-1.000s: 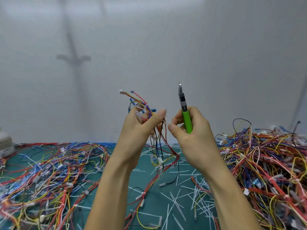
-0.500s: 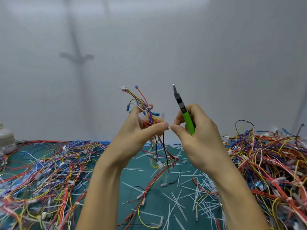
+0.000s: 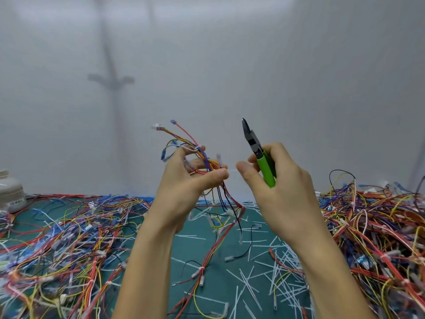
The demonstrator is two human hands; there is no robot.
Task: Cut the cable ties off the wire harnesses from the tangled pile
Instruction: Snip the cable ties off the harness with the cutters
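Note:
My left hand (image 3: 186,185) is raised above the table and pinches a wire harness (image 3: 184,141) of red, yellow, blue and black wires; its ends fan up to the left and its tails hang down to the green mat. My right hand (image 3: 276,189) grips green-handled cutters (image 3: 259,155) with the closed jaws pointing up. Its thumb and forefinger pinch a thin white cable tie (image 3: 232,169) that reaches across to the harness. A tangled pile (image 3: 377,229) of wires lies on the right.
A second spread of wires (image 3: 66,233) covers the left of the green mat (image 3: 220,261). Several cut white ties (image 3: 250,282) litter the mat's middle. A white jar (image 3: 10,192) stands at the far left edge. A plain white wall rises behind.
Both hands have lifted slightly and the harness has turned in my left hand. The right thumb and forefinger have drawn a white tie sideways out from the bundle.

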